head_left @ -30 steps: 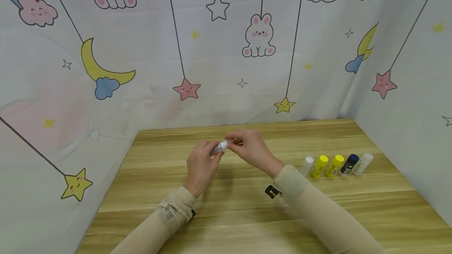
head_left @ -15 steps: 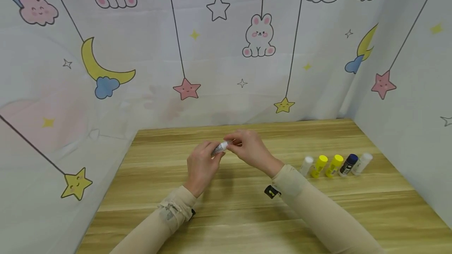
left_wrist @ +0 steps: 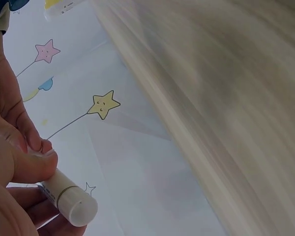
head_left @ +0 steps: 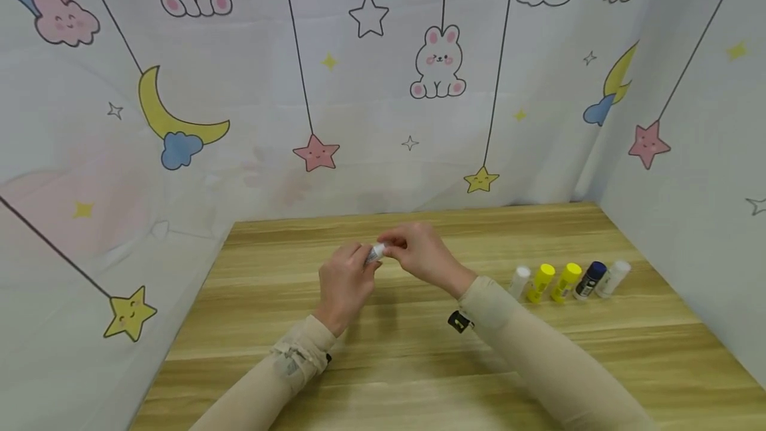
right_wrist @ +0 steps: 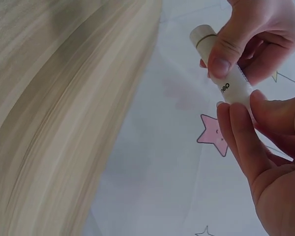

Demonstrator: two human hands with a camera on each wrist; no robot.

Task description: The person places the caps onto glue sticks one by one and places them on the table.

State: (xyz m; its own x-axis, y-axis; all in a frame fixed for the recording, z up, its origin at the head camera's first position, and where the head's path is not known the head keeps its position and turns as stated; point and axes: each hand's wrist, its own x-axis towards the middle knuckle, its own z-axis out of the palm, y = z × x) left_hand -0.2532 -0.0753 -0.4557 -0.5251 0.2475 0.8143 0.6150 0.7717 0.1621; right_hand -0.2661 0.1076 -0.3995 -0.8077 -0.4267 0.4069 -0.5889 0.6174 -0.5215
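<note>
A white glue stick (head_left: 375,253) is held tilted above the middle of the table. My left hand (head_left: 347,285) grips its body, the thumb pressed along the side in the right wrist view. My right hand (head_left: 421,255) pinches the other end between thumb and fingertips, which hide that end. Small dark lettering shows on the glue stick (right_wrist: 225,81) in the right wrist view. Its free end, with a thin ring line around it, sticks out past the left hand's fingers (left_wrist: 29,167) in the left wrist view.
On the right of the wooden table (head_left: 383,364) stand a white-capped glue stick (head_left: 519,283), two yellow ones (head_left: 541,283), a dark-blue-capped one (head_left: 590,280) and another white one (head_left: 614,279), in a row. A patterned curtain (head_left: 383,98) closes off the back and sides.
Both hands stay together around the glue stick. The left hand has shifted slightly right and covers more of the body. The row of glue sticks has not moved.
</note>
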